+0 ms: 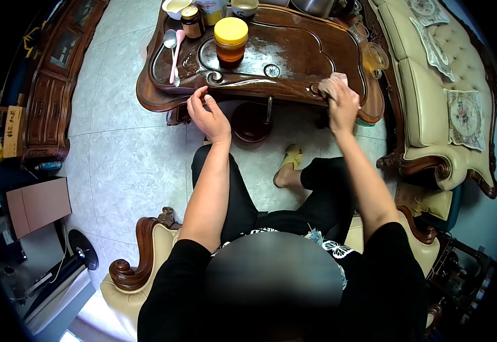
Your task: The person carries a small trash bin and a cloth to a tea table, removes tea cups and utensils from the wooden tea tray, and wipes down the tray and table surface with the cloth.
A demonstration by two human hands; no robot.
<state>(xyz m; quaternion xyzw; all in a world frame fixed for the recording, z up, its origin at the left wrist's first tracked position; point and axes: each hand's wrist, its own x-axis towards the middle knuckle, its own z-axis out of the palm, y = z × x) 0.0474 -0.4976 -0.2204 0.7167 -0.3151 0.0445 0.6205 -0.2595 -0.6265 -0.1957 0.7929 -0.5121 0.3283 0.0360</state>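
Note:
At the right front of the dark carved wooden tea table (294,43), my right hand (342,108) is closed around a crumpled pale pinkish tissue (340,77), pressed close to the table's edge. My left hand (209,118) is by the left front edge with its fingers loosely bent and apart, holding nothing. Near it on the tabletop lie a metal spoon (170,40) and a pink spoon (178,48). A jar of amber liquid with a yellow lid (231,31) stands behind the front rim. Beside it is a small dark jar (192,24).
A white bowl (176,7), another bowl (244,7) and a metal pot (315,5) stand along the far side. Clear glass cups (375,58) are at the right end. A cream sofa (425,85) borders the right, a wooden cabinet (49,102) the left.

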